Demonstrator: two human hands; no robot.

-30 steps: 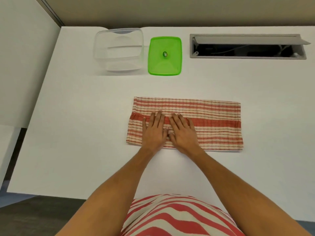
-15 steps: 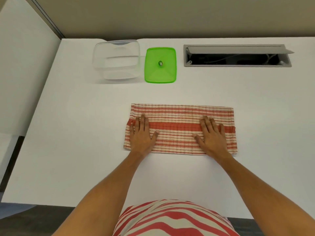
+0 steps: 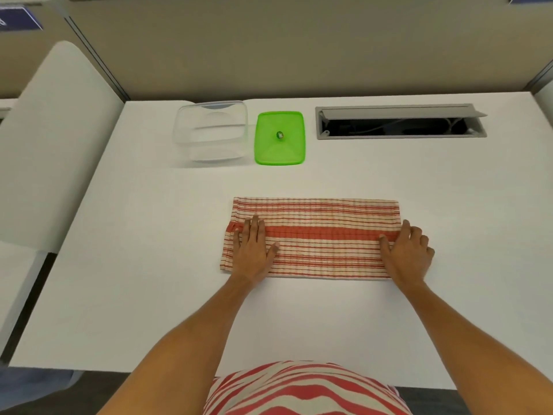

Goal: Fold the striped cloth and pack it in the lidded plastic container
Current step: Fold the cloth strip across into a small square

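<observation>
The red-and-cream striped cloth lies folded into a long flat band in the middle of the white table. My left hand rests flat on its left end, fingers spread. Over the cloth's right edge sits my right hand, thumb on the fabric and fingers curling past the end. At the back stands the clear plastic container, open and holding nothing. Its green lid lies flat right beside it, to the right.
An open grey cable hatch is set into the table at the back right. A beige partition wall runs behind the table, and a white panel borders the left side.
My hands slid apart along the cloth from its centre-left to its two ends; the right hand now reaches the right edge. The camera view has also tilted up slightly.
</observation>
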